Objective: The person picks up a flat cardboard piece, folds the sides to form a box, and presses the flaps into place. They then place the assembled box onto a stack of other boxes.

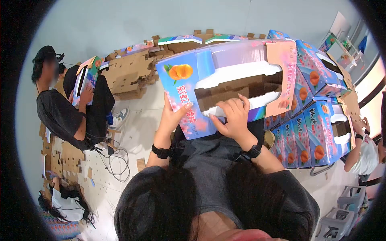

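Observation:
A printed cardboard fruit box [207, 64], blue and pink with a peach picture, is held up in front of my chest, tilted. In its top is a long opening with a white rim [225, 78], and brown cardboard shows inside. My left hand [175, 114] grips the box's left end, thumb on the printed face and fingers behind. My right hand [233, 117] is bent over the near white rim, its fingers at the opening and its thumb outside. Both hands are on this one box.
Finished-looking fruit boxes [309, 134] are stacked at my right. Flattened brown cardboard [132, 72] lies at the back left. A seated person in black [60, 108] handles another box; other people sit lower left and far right. Cables [116, 160] lie on the floor. Grey stools [337, 221] stand lower right.

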`<action>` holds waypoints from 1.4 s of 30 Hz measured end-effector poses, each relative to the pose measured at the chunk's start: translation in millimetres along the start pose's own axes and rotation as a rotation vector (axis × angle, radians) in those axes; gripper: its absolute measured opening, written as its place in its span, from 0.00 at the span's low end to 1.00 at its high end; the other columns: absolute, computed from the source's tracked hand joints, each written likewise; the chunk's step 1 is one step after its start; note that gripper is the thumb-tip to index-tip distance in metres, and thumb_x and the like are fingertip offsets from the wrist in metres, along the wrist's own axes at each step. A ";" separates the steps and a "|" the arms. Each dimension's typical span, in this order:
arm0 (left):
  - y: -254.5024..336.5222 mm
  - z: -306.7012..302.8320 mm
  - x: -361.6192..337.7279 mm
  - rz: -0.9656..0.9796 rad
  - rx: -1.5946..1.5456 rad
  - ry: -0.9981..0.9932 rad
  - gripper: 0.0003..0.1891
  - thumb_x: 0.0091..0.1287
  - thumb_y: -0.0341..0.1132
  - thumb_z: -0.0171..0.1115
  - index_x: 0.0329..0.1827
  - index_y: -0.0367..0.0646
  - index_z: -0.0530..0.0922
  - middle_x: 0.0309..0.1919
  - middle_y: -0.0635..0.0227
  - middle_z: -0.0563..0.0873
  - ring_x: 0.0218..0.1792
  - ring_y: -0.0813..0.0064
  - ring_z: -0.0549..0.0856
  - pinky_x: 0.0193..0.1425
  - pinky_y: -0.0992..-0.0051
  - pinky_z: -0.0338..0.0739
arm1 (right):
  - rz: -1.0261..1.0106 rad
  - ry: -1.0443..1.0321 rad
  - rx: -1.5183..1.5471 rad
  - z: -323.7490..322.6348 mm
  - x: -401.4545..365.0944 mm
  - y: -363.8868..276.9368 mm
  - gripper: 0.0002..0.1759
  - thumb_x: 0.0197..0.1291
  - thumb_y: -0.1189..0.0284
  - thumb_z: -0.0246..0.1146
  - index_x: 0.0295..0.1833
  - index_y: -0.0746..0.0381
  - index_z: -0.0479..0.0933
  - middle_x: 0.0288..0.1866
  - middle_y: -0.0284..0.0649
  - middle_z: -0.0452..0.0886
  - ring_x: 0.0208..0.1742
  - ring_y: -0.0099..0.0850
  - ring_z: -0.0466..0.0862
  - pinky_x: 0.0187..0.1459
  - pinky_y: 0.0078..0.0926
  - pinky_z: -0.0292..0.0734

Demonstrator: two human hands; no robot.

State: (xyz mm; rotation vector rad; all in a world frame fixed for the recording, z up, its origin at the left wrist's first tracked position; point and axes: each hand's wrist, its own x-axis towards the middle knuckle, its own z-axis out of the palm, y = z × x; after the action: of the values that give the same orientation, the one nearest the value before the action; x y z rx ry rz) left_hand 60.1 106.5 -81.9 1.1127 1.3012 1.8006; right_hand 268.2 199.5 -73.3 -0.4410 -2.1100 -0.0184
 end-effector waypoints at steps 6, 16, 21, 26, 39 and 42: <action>-7.3 -1.9 -14.0 -0.044 -0.021 0.012 0.39 0.61 0.27 0.70 0.72 0.38 0.55 0.56 0.63 0.77 0.52 0.75 0.81 0.56 0.72 0.79 | -0.030 0.043 -0.017 1.1 -9.5 1.8 0.23 0.47 0.54 0.72 0.42 0.58 0.79 0.35 0.38 0.77 0.45 0.38 0.77 0.66 0.46 0.57; -43.0 -37.4 -18.3 -0.065 0.060 -0.083 0.56 0.57 0.45 0.74 0.79 0.41 0.42 0.68 0.58 0.67 0.66 0.66 0.73 0.68 0.64 0.72 | -0.059 0.104 -0.035 3.9 -17.6 4.1 0.28 0.44 0.46 0.74 0.42 0.56 0.80 0.35 0.36 0.78 0.44 0.36 0.78 0.68 0.47 0.57; -14.1 -27.4 7.8 0.203 -0.071 -0.056 0.62 0.55 0.64 0.69 0.81 0.42 0.39 0.72 0.56 0.63 0.70 0.62 0.70 0.71 0.60 0.68 | -0.045 0.113 -0.061 4.6 -23.5 1.2 0.27 0.47 0.43 0.71 0.40 0.55 0.81 0.35 0.35 0.78 0.43 0.35 0.79 0.69 0.47 0.56; 65.8 -2.7 33.4 0.451 -0.072 -0.029 0.68 0.49 0.80 0.58 0.82 0.44 0.38 0.75 0.52 0.60 0.73 0.57 0.66 0.75 0.57 0.64 | -0.018 0.111 -0.035 1.3 -23.5 -2.4 0.27 0.45 0.42 0.73 0.37 0.54 0.79 0.35 0.33 0.77 0.43 0.33 0.77 0.68 0.47 0.56; 61.7 -25.3 50.8 0.246 0.020 -0.011 0.26 0.67 0.48 0.62 0.60 0.35 0.78 0.53 0.59 0.83 0.56 0.70 0.81 0.64 0.72 0.72 | 0.026 -0.008 0.054 -20.2 7.5 -26.9 0.31 0.42 0.45 0.75 0.42 0.58 0.78 0.47 0.42 0.75 0.58 0.45 0.74 0.71 0.54 0.50; 44.6 -27.8 52.6 0.158 -0.109 0.084 0.24 0.71 0.46 0.58 0.58 0.33 0.79 0.52 0.60 0.84 0.53 0.72 0.83 0.62 0.73 0.74 | -0.009 -0.162 0.081 -10.0 6.2 -46.5 0.35 0.46 0.44 0.72 0.46 0.63 0.77 0.48 0.45 0.74 0.59 0.45 0.74 0.71 0.59 0.47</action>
State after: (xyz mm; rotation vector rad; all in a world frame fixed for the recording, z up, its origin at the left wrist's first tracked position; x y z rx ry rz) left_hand 11.3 127.2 -29.8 1.1169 1.1748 2.0282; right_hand 258.5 156.1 -55.4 -0.3961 -2.2625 0.1007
